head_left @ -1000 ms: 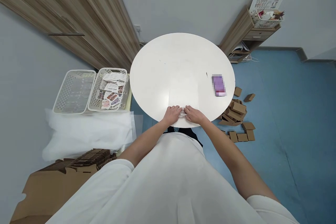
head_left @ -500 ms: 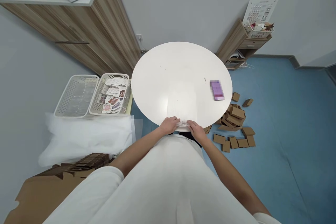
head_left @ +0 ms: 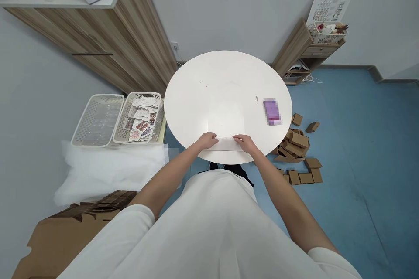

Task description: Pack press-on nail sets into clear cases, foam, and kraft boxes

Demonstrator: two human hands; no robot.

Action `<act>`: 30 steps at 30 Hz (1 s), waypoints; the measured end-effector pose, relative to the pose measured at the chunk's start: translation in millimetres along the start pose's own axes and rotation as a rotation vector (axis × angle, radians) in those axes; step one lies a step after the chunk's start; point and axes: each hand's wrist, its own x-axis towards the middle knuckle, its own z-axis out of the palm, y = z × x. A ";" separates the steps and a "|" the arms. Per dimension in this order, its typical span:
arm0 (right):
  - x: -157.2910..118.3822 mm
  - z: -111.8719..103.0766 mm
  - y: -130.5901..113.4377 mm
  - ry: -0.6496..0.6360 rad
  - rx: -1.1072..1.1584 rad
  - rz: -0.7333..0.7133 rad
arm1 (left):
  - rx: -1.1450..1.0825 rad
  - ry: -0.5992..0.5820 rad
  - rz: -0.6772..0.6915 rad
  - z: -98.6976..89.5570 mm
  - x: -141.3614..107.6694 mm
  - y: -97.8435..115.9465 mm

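A white, flat, band-like sheet or wrap (head_left: 225, 144) lies near the front edge of the round white table (head_left: 196, 96). At its left end my left hand (head_left: 208, 140) is closed on it, fingers pressed together. My right hand (head_left: 245, 142) pinches its upper right corner. The item seen between my hands before is not visible; the white material may cover it. A blurred purple item (head_left: 272, 111) lies on the table's right side.
To the left stand a basket of printed cards (head_left: 130, 139) and a basket of clear pieces (head_left: 76, 139), above white sheeting (head_left: 114, 170). Brown boxes (head_left: 298, 139) lie on the floor at right. A cabinet (head_left: 140, 30) stands at back left, a small shelf (head_left: 291, 48) at back right.
Both hands have moved forward from the table's front edge and slightly apart. The white band now shows between them, where a small clear item with printing showed before.
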 end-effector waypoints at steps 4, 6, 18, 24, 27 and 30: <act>15.3 0.4 2.3 -0.068 0.026 0.040 | 0.237 0.257 0.144 6.9 -10.3 20.2; 20.6 2.1 2.6 -0.077 0.011 0.025 | 0.267 0.223 0.347 17.6 -14.3 28.2; 6.1 5.9 3.6 0.160 -0.323 -0.081 | 0.262 0.000 0.386 47.0 -0.1 10.7; -18.2 31.7 -6.8 -0.020 -0.471 -0.351 | 0.241 -0.025 0.458 37.9 -4.8 5.2; -20.2 38.6 -6.9 -0.013 -0.471 -0.288 | 0.235 -0.035 0.444 36.6 -5.6 3.7; -22.5 34.2 -7.1 -0.033 -0.417 -0.290 | 0.211 -0.043 0.424 35.7 -5.8 5.6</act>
